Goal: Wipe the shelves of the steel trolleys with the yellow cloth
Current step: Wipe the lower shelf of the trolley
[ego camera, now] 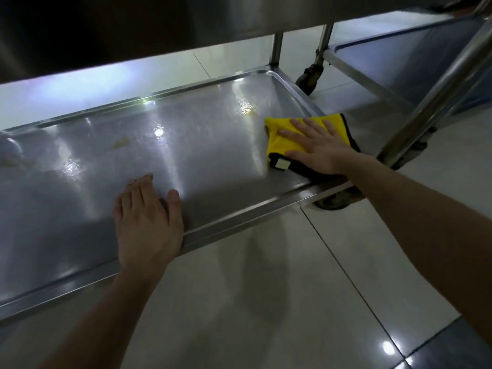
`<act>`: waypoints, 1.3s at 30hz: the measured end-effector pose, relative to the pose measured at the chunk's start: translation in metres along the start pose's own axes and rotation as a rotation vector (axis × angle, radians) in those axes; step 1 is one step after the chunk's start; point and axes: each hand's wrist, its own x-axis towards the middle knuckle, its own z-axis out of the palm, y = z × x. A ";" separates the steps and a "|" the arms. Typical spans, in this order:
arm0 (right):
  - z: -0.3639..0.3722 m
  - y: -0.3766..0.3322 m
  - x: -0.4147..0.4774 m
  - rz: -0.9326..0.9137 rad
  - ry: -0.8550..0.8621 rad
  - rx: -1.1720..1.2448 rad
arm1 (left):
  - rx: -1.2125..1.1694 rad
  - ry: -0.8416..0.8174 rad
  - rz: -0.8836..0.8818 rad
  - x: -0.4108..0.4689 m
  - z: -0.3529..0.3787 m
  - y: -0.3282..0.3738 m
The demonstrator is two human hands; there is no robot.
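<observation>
The bottom shelf (207,145) of a steel trolley fills the left and middle of the view, with wet smears and yellowish stains on it. My right hand (316,149) lies flat, fingers spread, on the yellow cloth (282,145), pressing it onto the shelf's right end. The cloth is black-edged and has a small white label. My left hand (147,217) rests palm-down on the shelf's near rim, holding nothing.
The shelf above (133,25) overhangs low at the top of the view. A second trolley's lower shelf (394,59) stands at the right, with a castor (310,77) and a slanted steel leg (436,94). White tiled floor (292,288) lies below.
</observation>
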 end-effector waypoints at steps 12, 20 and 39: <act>0.020 -0.210 0.054 -0.137 0.026 -0.008 | -0.040 0.025 -0.017 -0.002 -0.008 0.003; 0.026 -0.153 -0.025 -0.406 0.006 0.008 | -0.082 0.041 -0.062 -0.001 -0.006 -0.001; 0.013 -0.109 0.058 0.056 0.040 0.043 | -0.081 0.060 -0.022 -0.002 -0.007 0.010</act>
